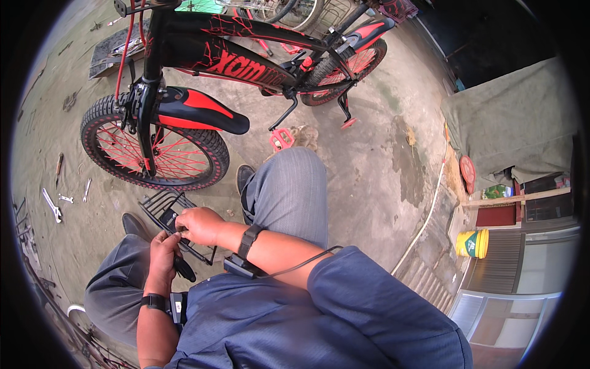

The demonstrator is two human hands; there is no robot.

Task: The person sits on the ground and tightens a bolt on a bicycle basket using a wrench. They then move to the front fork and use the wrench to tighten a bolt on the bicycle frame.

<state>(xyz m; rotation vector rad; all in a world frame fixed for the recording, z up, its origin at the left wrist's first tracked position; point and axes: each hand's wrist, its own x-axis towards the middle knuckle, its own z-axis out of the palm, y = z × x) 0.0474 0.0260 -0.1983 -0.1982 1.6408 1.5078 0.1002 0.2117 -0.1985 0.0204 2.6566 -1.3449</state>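
A black wire bicycle rack [161, 203] stands tilted between my knees. Both hands meet over its near part. My left hand [162, 256] is closed, thumb and fingers pinched together beside the rack's black struts [200, 255]. Bent across from the right, my right hand [200, 226] has its fingers pinched against the left fingertips. Whatever lies between the fingers is too small and covered to make out. Just beyond the rack is the front wheel [98, 157] of a black and red bicycle [184, 49], which stands upright.
On the floor at left lie a large wrench [51, 206], two small wrenches [66, 198] and a screwdriver [59, 168]. A red pedal [283, 140] sticks out near my right knee. A yellow bucket [472, 244] and a pale hose [428, 221] are at right; more bicycles [295, 15] stand behind.
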